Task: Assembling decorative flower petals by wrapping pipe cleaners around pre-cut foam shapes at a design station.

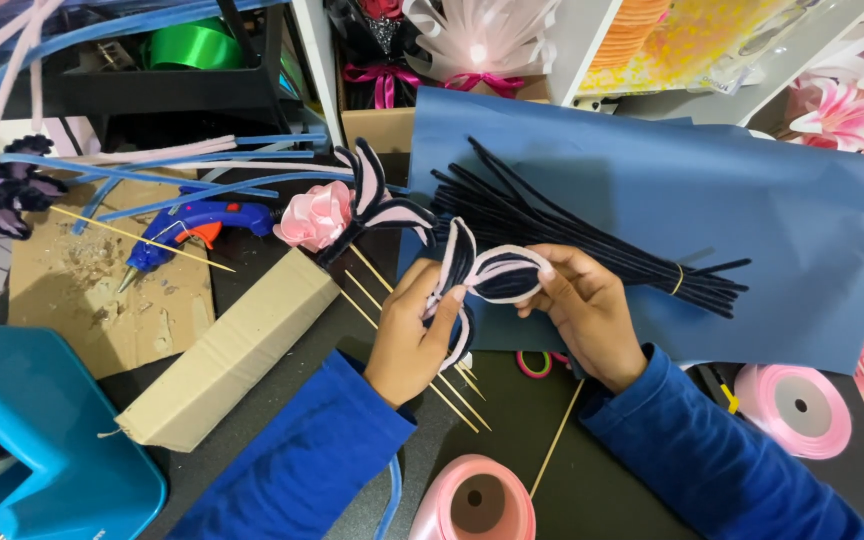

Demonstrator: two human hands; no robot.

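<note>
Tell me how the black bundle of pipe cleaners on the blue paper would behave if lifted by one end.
The bundle would probably sag: its stems are thin, long and already bent. It likely stays together, as a band ties it near one end, though the far ends fan out. It looks light, and the fuzzy stems should not slip on the blue paper.

— What lies at nine o'clock?
— A blue glue gun (184, 228) on cardboard (102, 290), a long box (232, 350) beside it.
— At two o'clock?
— Blue paper (772, 210) bearing a black stem bundle (572, 235).
— Six o'clock?
— A pink ribbon roll (477, 500); another roll (792, 408) at four.
</note>
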